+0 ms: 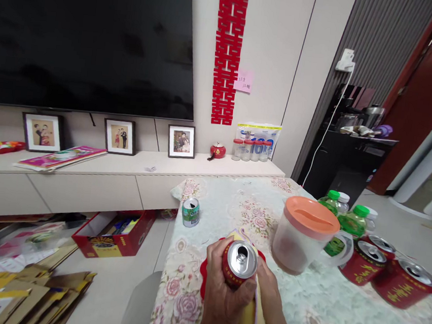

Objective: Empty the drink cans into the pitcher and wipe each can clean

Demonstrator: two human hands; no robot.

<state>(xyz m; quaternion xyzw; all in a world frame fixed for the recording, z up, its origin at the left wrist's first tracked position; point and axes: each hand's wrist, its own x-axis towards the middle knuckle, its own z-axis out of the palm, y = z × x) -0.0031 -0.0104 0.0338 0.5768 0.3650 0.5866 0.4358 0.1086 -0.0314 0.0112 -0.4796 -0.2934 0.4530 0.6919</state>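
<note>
Near the table's front, my left hand [221, 305] is wrapped round a red can [232, 280] whose opened silver top faces up. My right hand [270, 289] holds a yellow cloth [246, 323] with a purple edge against the can's right side; its fingertips are hidden behind can and cloth. Part of a red item [203, 278] shows on the table behind my left hand. A green opened can [190, 213] stands at the table's left edge. To the right is a clear jug [294, 243] with an orange lid.
Several red cans [404, 287] and green-capped bottles [353, 221] stand on the floral tablecloth [189, 281] at the right. Framed photos [181, 142] and small jars [246, 149] line the white cabinet. A red box [117, 239] and cardboard [35, 297] lie on the floor.
</note>
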